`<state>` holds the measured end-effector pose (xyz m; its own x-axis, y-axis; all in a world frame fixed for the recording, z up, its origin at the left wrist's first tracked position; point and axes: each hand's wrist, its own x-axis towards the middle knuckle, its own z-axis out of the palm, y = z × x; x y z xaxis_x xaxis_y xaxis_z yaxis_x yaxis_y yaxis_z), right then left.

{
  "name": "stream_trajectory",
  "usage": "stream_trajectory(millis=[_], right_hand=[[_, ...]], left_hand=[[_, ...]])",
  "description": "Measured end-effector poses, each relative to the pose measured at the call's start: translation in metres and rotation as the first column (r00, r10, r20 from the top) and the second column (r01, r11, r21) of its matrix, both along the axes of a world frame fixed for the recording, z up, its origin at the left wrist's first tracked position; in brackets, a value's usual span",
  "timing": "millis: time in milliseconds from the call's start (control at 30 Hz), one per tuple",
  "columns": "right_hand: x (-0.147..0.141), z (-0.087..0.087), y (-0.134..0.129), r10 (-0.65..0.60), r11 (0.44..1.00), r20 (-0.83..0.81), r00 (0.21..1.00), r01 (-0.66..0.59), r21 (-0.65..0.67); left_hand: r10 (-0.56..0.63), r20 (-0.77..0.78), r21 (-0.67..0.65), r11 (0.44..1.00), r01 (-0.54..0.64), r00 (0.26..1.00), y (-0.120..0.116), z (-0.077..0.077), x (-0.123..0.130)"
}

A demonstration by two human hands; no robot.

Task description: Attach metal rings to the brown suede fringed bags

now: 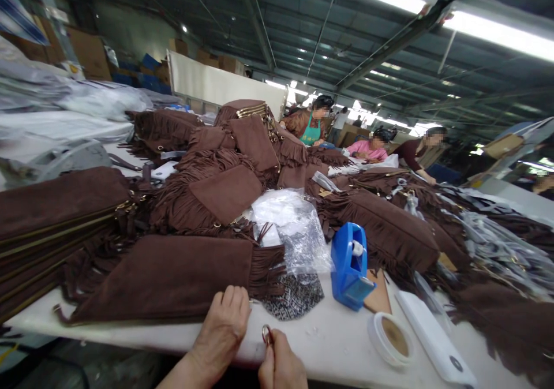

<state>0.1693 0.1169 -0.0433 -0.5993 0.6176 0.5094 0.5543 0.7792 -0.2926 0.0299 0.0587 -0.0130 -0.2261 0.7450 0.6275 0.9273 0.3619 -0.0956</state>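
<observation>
My left hand (223, 328) rests with curled fingers at the lower right edge of a brown fringed bag (173, 273), which lies flat along the front of the white table. What its fingers hold, if anything, is hidden. Just to its right, my right hand (282, 361) pinches a small gold-coloured metal ring (266, 335) between thumb and forefinger, over the table's front edge. Behind the hands lie a black-and-white patterned piece (294, 296) and crumpled clear plastic (294, 227).
A blue tape dispenser (350, 265), a tape roll (392, 338) and a long white object (435, 337) stand or lie at the right. Stacked brown bags (60, 201) are at the left, with more fringed bags piled behind. Several people work farther back.
</observation>
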Motion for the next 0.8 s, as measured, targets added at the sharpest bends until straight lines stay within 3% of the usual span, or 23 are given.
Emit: stream_trajectory(millis=[200, 400, 600, 800], right_hand=[[-0.039, 0.030, 0.021, 0.114, 0.993, -0.033, 0.993, -0.113, 0.028], [-0.080, 0.024, 0.022, 0.142, 0.985, 0.029, 0.989, -0.144, 0.097], [-0.079, 0.027, 0.024, 0.230, 0.965, 0.095, 0.969, -0.239, 0.106], [-0.079, 0.027, 0.022, 0.219, 0.967, 0.118, 0.969, -0.231, 0.106]], left_hand=[[-0.112, 0.238, 0.067, 0.993, 0.099, 0.965, -0.005, 0.014, -0.023], [-0.091, 0.423, 0.071, 0.995, 0.067, 0.902, -0.012, 0.013, -0.028], [-0.086, 0.541, 0.067, 0.996, 0.059, 0.837, -0.010, 0.015, -0.027], [-0.092, 0.578, 0.061, 0.996, 0.070, 0.811, -0.011, 0.011, -0.029]])
